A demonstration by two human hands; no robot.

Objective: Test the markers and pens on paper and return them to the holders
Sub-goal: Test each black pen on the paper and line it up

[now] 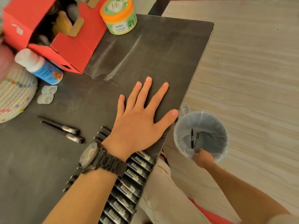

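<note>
The left forearm lies nearest, coming in from the lower edge and crossing the dark table (161, 54) diagonally, with a black wristwatch (90, 156) on the wrist. The left hand (139, 120) rests flat on the table top, palm down, with all fingers straight and spread and the thumb pointing to the table's right edge. It holds nothing.

Under this forearm a long row of black pens (137, 168) lies side by side along the table's near right edge, partly covered by the arm. Two more black pens (64, 130) lie together to the left of the wrist, apart from the row.

The right arm reaches down beside the table to a small bin (210, 123) lined with a bag, standing on the floor. The right hand (203, 157) is at the bin's near rim with its fingers turned inside; whether they grip something I cannot tell. Two pens in the bin (192, 138) lie just beyond it.

Further back on the table stand a red box (77, 50), a jar with an orange lid (119, 15) and a blue bottle (43, 70).
</note>
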